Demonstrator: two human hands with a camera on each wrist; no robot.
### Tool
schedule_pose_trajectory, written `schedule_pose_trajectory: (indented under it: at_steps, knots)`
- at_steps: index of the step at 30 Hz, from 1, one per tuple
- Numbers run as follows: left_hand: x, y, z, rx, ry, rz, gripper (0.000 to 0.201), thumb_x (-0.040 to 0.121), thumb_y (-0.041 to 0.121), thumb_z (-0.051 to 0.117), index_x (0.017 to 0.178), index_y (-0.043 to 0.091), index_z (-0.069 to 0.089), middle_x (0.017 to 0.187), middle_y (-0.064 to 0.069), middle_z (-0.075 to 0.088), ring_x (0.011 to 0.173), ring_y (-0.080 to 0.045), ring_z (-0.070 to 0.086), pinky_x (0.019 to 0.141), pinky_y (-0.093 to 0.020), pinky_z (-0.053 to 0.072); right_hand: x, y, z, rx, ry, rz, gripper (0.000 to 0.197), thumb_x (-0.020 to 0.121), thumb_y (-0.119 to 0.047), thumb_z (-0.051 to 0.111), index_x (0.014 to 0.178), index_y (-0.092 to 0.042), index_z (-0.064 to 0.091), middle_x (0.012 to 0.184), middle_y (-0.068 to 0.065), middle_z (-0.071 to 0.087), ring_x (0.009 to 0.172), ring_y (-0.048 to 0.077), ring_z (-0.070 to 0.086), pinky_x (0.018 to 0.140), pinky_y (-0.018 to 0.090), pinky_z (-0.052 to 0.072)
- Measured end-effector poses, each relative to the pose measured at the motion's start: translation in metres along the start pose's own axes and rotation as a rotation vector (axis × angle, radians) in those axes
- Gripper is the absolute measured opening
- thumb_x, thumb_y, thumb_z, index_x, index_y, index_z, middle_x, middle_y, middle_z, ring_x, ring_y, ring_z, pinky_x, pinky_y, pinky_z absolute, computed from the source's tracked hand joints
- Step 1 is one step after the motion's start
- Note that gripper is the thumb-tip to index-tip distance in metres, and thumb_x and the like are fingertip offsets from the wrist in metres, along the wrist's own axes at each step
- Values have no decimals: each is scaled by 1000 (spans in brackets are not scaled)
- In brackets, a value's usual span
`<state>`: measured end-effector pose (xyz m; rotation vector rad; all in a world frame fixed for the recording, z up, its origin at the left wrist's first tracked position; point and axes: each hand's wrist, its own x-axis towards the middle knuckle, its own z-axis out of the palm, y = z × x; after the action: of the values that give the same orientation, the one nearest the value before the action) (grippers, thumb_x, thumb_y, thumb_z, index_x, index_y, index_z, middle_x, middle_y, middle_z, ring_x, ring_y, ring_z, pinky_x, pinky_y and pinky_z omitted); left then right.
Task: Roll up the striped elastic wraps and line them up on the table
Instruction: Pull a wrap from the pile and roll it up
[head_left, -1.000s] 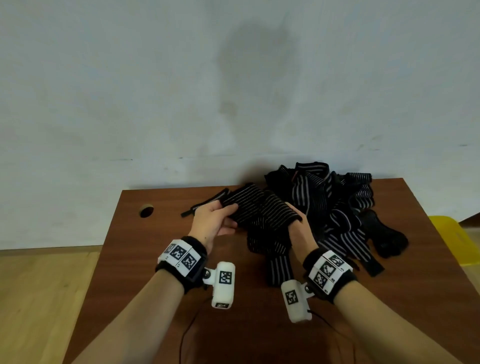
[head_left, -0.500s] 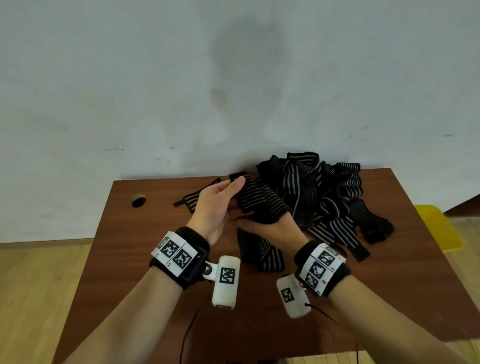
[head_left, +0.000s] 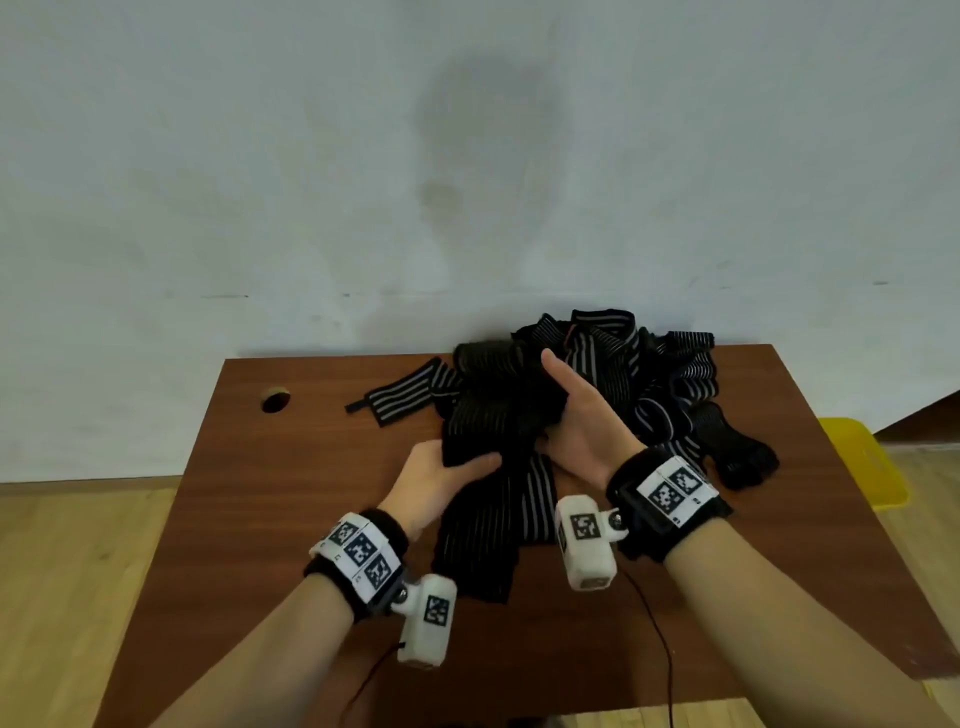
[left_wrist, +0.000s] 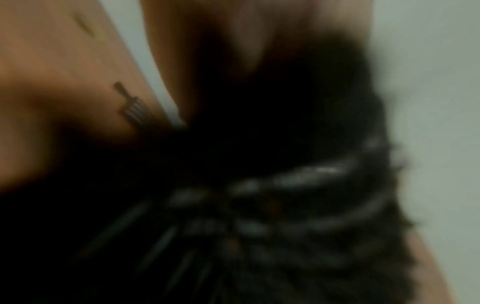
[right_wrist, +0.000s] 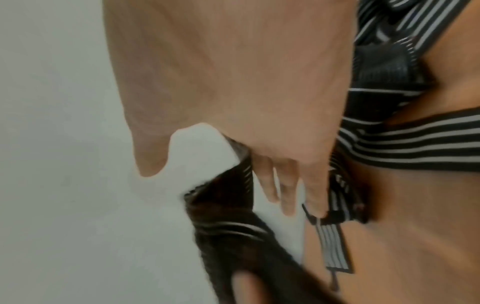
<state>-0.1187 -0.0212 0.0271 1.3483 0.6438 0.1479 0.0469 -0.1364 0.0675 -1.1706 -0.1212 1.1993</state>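
Observation:
A tangled pile of black-and-white striped elastic wraps (head_left: 644, 374) lies at the back of the brown table (head_left: 291, 509). One wrap (head_left: 493, 415) is lifted between my hands, and its tail (head_left: 493, 530) trails toward me on the table. My left hand (head_left: 457, 467) grips its lower part, thumb on top. My right hand (head_left: 576, 410) stands on edge against the upper part, palm facing left and thumb up. In the right wrist view its fingers (right_wrist: 285, 185) are straight beside the wrap (right_wrist: 223, 216). The left wrist view is blurred, with dark wrap (left_wrist: 285, 185) filling it.
A flat striped wrap end (head_left: 410, 392) lies left of the pile, and beyond it is a round hole (head_left: 275, 401) in the tabletop. A black piece (head_left: 743, 452) sits at the pile's right edge. A yellow object (head_left: 862, 462) stands off the table's right side. The wall is close behind.
My left hand has dropped from the top of the wrap to its lower part, nearer me. My right hand has risen and turned palm-left, and the wrap now stretches between them.

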Motion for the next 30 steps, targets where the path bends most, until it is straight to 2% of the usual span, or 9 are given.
schedule_pose_trajectory:
  at_steps: [3, 7, 10, 14, 17, 19, 22, 24, 30]
  knots:
    - [9, 11, 6, -326, 173, -48, 20, 98, 19, 67, 116, 12, 73, 111, -7, 78, 103, -22, 75, 87, -36, 59, -10, 27, -4, -239, -83, 200, 64, 91, -64, 60, 126, -11, 67, 112, 6, 73, 103, 26, 70, 90, 41, 55]
    - [28, 12, -5, -325, 327, -109, 24, 100, 24, 66, 112, 4, 71, 110, -17, 76, 100, -31, 75, 81, -43, 61, -17, 58, 4, -476, -110, 166, 30, 98, -23, 69, 127, -14, 65, 118, 9, 73, 104, 24, 74, 82, 46, 63]
    - [31, 8, -11, -213, 267, -162, 34, 102, 36, 61, 116, 7, 71, 110, -14, 77, 100, -30, 75, 71, -39, 63, -10, 56, 9, -400, 35, 36, 20, 101, -13, 63, 121, -15, 65, 109, 9, 74, 89, 20, 76, 65, 35, 62]
    - [23, 10, -5, -11, 158, -280, 47, 103, 55, 49, 107, 12, 69, 94, -9, 77, 81, -26, 75, 85, -48, 60, -6, 48, 10, -305, 110, 5, 20, 105, -12, 56, 124, -12, 63, 109, 9, 72, 89, 22, 74, 61, 34, 61]
    - [21, 8, 3, 180, 228, -118, 8, 102, 13, 57, 109, 12, 57, 98, -5, 66, 77, -18, 68, 82, -43, 59, -3, 47, 9, -301, 191, 22, 25, 103, -11, 59, 127, -8, 55, 119, 14, 66, 100, 25, 70, 61, 36, 62]
    - [21, -1, 1, 417, 227, 138, 42, 90, -6, 61, 116, 26, 54, 113, 1, 60, 96, -13, 65, 79, -22, 56, -1, 47, 8, -297, 290, -2, 38, 98, -11, 65, 131, -8, 47, 119, 15, 62, 97, 26, 70, 59, 36, 62]
    - [22, -8, -3, 694, 75, 459, 66, 83, -6, 68, 134, 35, 58, 141, 10, 53, 131, -2, 50, 101, -14, 45, 1, 45, 6, -325, 339, -65, 54, 94, -12, 72, 134, -16, 36, 115, 11, 58, 88, 26, 71, 56, 35, 61]
    - [21, -2, -2, 686, 2, 461, 60, 85, -7, 66, 133, 28, 66, 139, 8, 60, 131, 0, 51, 109, -14, 40, 3, 44, 4, -350, 286, -94, 53, 94, -14, 73, 133, -20, 37, 114, 15, 62, 79, 25, 73, 55, 35, 60]
    - [22, 17, 5, 465, 142, 326, 40, 94, -4, 65, 112, 30, 77, 105, 14, 73, 99, 12, 67, 89, -9, 51, 3, 35, -4, -262, 177, -134, 27, 97, -21, 70, 115, -10, 52, 94, 13, 66, 58, 21, 64, 54, 36, 59]
